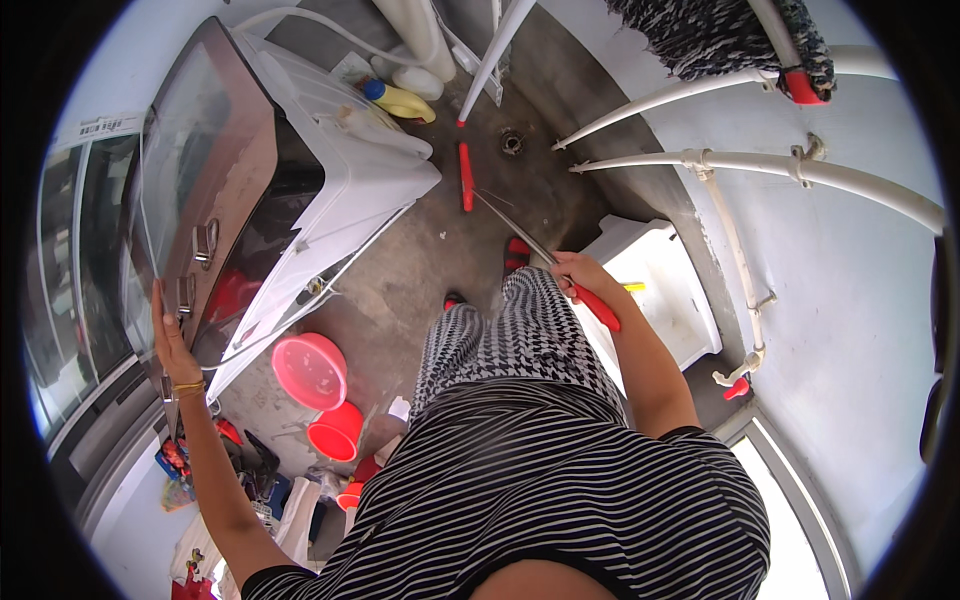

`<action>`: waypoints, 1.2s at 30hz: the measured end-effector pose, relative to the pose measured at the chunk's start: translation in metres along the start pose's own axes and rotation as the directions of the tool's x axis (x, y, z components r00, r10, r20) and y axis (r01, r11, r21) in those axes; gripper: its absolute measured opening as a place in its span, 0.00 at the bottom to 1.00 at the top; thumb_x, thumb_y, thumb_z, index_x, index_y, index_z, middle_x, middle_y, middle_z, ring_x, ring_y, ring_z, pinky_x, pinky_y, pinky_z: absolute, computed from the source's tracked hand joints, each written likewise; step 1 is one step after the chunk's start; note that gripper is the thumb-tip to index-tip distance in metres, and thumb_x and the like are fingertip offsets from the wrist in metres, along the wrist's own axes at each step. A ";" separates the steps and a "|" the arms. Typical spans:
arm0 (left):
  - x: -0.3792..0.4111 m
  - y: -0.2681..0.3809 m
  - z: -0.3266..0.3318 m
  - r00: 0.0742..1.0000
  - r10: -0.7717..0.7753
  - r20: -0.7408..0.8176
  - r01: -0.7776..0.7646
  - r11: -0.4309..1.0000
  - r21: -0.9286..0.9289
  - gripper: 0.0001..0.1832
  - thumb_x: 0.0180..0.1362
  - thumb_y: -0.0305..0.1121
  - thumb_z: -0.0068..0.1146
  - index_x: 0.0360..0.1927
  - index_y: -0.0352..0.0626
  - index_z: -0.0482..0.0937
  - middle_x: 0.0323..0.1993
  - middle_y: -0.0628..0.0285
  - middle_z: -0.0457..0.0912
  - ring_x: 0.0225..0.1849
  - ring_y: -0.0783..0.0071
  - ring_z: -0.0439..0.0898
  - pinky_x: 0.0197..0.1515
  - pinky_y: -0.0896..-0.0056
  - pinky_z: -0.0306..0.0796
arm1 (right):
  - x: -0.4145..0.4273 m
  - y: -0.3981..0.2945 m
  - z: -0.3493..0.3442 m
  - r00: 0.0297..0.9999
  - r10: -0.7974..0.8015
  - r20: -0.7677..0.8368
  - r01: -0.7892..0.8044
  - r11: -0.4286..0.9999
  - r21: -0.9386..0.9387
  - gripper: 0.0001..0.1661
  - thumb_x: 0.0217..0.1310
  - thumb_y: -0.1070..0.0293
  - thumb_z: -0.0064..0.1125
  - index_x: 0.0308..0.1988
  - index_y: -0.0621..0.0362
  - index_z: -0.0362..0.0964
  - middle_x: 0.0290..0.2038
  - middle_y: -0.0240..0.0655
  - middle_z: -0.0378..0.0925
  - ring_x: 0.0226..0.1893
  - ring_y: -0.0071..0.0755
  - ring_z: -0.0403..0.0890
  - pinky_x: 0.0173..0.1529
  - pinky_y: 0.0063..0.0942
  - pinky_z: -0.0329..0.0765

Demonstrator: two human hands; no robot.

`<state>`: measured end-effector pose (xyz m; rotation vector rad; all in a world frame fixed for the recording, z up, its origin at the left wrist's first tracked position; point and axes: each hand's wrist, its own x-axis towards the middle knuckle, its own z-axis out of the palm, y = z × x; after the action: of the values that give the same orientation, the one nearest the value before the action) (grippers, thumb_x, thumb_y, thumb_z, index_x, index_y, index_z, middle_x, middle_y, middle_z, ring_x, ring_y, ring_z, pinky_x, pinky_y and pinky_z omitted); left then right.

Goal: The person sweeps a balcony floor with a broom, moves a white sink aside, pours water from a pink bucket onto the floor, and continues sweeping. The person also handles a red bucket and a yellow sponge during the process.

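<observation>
My right hand (581, 274) is closed around the metal pole (521, 234) of a long-handled floor tool, just above its red grip (596, 306). The pole slants down to a narrow red head (466, 177) on the wet-looking concrete floor (397, 262). My left hand (174, 345) is raised at the far left, fingers extended along the edge of a clear, glassy panel (142, 247). Whether it presses on that panel or only rests there is hard to tell. Beside this hand stands a white appliance (367, 161) with a brown-edged top.
A floor drain (512, 142) lies beyond the red head. Left of my feet are a pink basin (309, 371) and a red bucket (335, 431). A yellow bottle (401, 101) stands behind the appliance. At right are a white sink (660, 292), wall pipes (750, 161) and a hanging mop (697, 37).
</observation>
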<state>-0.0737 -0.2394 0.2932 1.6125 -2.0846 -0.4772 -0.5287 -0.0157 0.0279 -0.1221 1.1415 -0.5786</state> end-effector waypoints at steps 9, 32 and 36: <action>0.001 -0.008 -0.003 0.999 -0.004 0.037 0.004 1.000 -0.003 0.29 0.58 0.49 0.30 0.57 0.40 0.56 0.56 0.55 0.59 0.59 0.65 0.54 0.60 0.68 0.43 | -0.030 -0.013 0.002 0.944 -0.016 -0.329 -0.025 0.993 -0.118 0.31 0.49 0.69 0.48 0.55 0.58 0.52 0.15 0.31 0.63 0.08 0.22 0.62 0.10 0.21 0.60; 0.000 -0.012 -0.004 0.995 0.092 0.022 -0.093 0.995 0.037 0.30 0.58 0.51 0.28 0.56 0.41 0.57 0.56 0.57 0.59 0.59 0.65 0.56 0.59 0.68 0.46 | 0.009 0.061 0.084 0.827 0.042 -0.561 0.261 0.855 0.449 0.07 0.47 0.74 0.39 0.19 0.63 0.59 0.12 0.39 0.63 0.10 0.34 0.65 0.14 0.28 0.63; 0.002 -0.002 -0.002 0.996 0.089 0.027 -0.090 0.996 0.022 0.32 0.56 0.53 0.30 0.56 0.38 0.57 0.55 0.53 0.61 0.58 0.63 0.57 0.58 0.67 0.45 | 0.065 0.044 0.112 0.806 -0.049 -0.590 0.350 0.843 0.408 0.03 0.45 0.77 0.39 0.23 0.65 0.59 0.11 0.40 0.63 0.10 0.36 0.65 0.13 0.30 0.64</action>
<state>-0.0712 -0.2421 0.2940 1.5259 -2.1793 -0.4471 -0.3945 -0.0328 0.0060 0.4124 1.5179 -1.1485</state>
